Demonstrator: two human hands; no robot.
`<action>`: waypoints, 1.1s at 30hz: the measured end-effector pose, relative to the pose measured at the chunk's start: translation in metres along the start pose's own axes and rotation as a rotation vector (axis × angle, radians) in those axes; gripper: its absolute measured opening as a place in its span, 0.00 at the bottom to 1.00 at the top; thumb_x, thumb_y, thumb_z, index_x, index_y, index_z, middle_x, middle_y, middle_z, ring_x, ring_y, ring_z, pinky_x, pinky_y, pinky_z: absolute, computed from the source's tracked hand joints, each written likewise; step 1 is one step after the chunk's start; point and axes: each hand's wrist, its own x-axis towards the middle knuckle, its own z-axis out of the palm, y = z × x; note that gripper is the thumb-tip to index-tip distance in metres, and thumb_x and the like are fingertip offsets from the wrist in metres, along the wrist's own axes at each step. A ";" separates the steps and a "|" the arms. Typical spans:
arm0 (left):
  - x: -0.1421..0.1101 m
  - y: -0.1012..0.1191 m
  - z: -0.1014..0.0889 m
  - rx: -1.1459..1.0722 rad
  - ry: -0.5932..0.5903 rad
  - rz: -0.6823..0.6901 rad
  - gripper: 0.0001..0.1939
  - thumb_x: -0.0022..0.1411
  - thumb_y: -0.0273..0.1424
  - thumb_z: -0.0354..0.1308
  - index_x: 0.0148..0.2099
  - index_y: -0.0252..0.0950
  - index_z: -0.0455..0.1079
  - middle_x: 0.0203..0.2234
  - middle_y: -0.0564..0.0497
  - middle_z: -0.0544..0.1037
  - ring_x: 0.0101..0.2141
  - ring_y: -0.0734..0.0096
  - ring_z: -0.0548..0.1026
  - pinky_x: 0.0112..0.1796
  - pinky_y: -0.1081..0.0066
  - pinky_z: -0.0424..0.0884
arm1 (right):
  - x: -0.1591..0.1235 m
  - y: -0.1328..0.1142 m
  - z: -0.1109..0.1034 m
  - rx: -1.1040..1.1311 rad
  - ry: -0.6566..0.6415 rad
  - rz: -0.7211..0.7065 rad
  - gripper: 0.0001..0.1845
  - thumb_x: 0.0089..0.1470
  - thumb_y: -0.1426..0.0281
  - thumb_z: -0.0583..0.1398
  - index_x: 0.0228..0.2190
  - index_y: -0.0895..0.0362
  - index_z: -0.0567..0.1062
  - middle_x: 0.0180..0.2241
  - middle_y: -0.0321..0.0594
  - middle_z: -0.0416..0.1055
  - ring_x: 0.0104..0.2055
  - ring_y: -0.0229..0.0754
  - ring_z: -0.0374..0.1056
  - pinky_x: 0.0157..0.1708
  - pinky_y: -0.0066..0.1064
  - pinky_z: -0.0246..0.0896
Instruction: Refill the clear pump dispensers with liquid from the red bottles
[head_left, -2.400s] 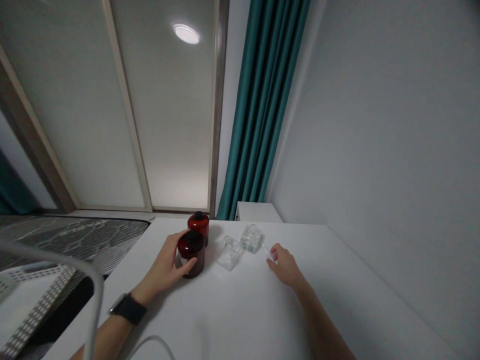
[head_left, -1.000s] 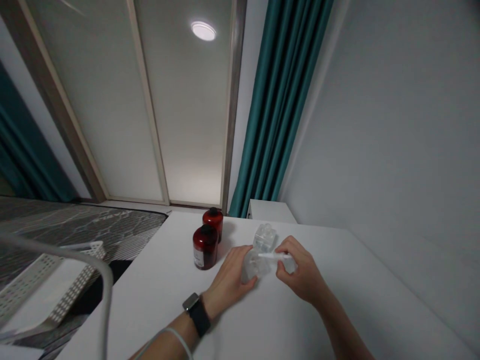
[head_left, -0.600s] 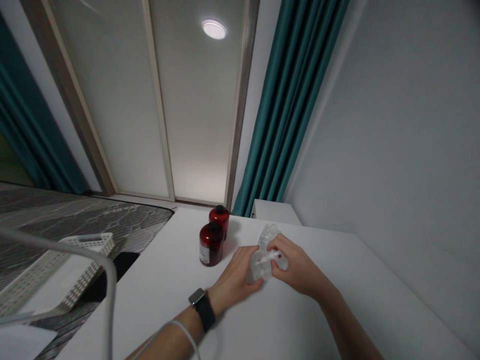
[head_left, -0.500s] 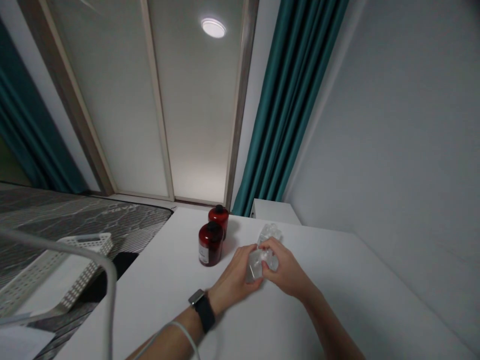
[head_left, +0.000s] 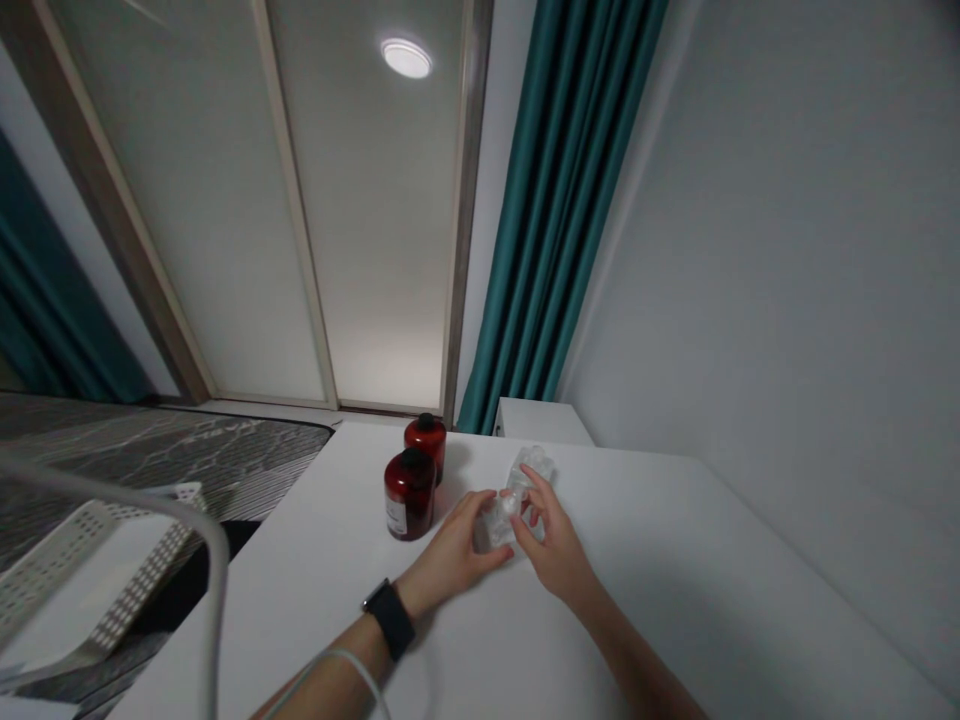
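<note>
A clear plastic container [head_left: 493, 527], crinkled and see-through, rests on the white table [head_left: 322, 590] between my hands. My left hand [head_left: 450, 555] curves round its left side, thumb near and fingers far, gripping it. Over its right side, my right hand [head_left: 553, 548] is bent inward, thumb and fingers at a small whitish round piece [head_left: 511, 504] on top. What exactly that piece is does not show clearly. Just behind lies another clear plastic item [head_left: 538, 458], partly covered by my right fingers.
Two dark red bottles with black caps, the front bottle [head_left: 409, 495] and the rear bottle [head_left: 426, 440], stand left of my hands. A white perforated basket [head_left: 142, 570] and a grey tube [head_left: 216, 600] are at the left. A white cabinet [head_left: 544, 420] stands beyond the table.
My right fingers have opened somewhat and lifted at the plastic container. My left hand's fingers have spread a little around it. The whole view has shifted slightly.
</note>
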 end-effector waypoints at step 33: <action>0.005 0.002 -0.010 -0.132 -0.139 -0.065 0.32 0.53 0.27 0.68 0.59 0.37 0.61 0.55 0.41 0.73 0.56 0.56 0.71 0.59 0.54 0.64 | 0.010 0.008 -0.004 0.177 -0.077 0.070 0.17 0.55 0.66 0.59 0.46 0.54 0.65 0.40 0.40 0.74 0.38 0.43 0.67 0.41 0.35 0.61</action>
